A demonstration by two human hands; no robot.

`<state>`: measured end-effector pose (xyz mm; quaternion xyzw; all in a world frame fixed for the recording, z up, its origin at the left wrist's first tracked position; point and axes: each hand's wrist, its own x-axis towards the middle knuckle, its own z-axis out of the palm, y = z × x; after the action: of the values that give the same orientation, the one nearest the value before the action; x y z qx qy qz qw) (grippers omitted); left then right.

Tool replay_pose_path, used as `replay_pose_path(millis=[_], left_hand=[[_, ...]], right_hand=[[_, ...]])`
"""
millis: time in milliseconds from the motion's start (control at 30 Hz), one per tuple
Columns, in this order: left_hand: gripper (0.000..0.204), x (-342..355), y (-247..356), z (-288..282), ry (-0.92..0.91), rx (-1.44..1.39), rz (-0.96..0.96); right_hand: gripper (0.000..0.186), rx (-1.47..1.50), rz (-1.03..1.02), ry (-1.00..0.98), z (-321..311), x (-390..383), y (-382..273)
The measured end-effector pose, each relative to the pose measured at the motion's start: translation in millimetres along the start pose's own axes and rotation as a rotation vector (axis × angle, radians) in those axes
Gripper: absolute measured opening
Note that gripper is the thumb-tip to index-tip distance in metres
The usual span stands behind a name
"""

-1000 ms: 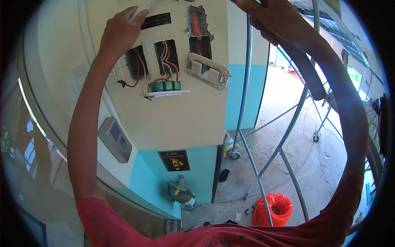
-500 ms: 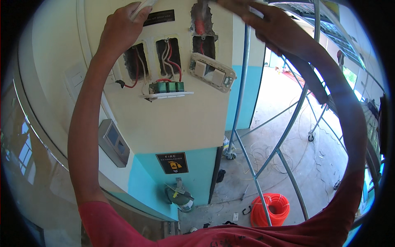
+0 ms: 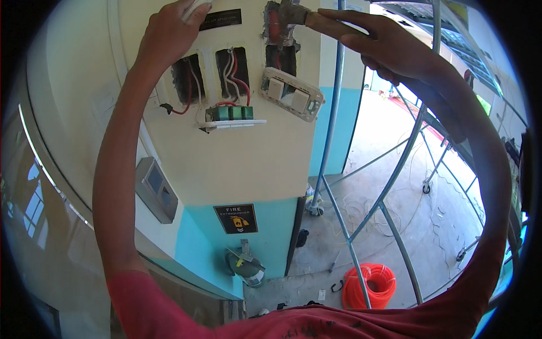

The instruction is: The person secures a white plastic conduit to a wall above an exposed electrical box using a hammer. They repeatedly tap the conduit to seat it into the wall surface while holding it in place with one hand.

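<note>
High against the cream wall (image 3: 237,164), my left hand (image 3: 169,37) is closed around a pale, narrow object (image 3: 196,10), mostly cut off by the upper edge. My right hand (image 3: 389,45) grips a wooden-handled tool (image 3: 327,25) with a grey metal end; its exact kind is unclear. That end is at the rough vertical slot, beside a red conduit (image 3: 274,28). Below are several wall openings, including a box hole (image 3: 280,59) with a red wire. A switch plate (image 3: 292,94) hangs tilted there. Left of it hangs another plate with green modules (image 3: 228,113) on red and white wires.
Metal scaffold tubes (image 3: 333,130) stand close on the right. An orange coil of tubing (image 3: 370,286) lies on the floor among loose cables. A fire extinguisher (image 3: 247,268) is below its black sign (image 3: 236,218). A grey wall device (image 3: 156,190) is at left.
The tool in my right hand was blurred at the upper edge; it is now lower, with its metal end visible at the slot. My left hand has barely moved.
</note>
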<state>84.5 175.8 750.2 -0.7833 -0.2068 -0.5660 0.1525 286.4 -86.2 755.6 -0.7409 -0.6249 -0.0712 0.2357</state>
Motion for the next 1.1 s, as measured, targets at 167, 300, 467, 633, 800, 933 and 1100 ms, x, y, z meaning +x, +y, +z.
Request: replay_pose_path(millis=[167,300,467,633,800,933,1100], left_hand=[[0.054,-0.6,11.1,-3.4,-0.035,-0.013,-0.038],[0.049,-13.2,39.6,-7.3,-0.064,0.035,-0.031],[0.041,-28.4,60.8,4.5,-0.043,0.277,0.099],[0.038,-43.0,68.8,19.8,-0.066,0.431,0.176],[0.036,-42.6,89.1,10.0,-0.016,0.479,0.241],[0.035,-41.7,88.7,17.7,0.058,0.506,0.204],[0.034,-48.4,80.3,20.2,-0.071,0.399,0.205]], right_hand=[[0.054,0.101,-0.147,0.349,25.0,-30.1,38.6],[0.048,0.371,0.077,0.525,65.4,-84.5,68.1],[0.047,0.834,0.355,0.390,139.7,-153.7,103.0],[0.043,1.062,0.562,0.222,206.1,-210.4,117.0],[0.037,1.271,0.689,0.091,250.2,-255.3,120.2],[0.034,1.338,0.768,0.059,275.3,-269.3,128.1],[0.039,1.332,0.787,0.045,281.2,-272.1,134.4]])
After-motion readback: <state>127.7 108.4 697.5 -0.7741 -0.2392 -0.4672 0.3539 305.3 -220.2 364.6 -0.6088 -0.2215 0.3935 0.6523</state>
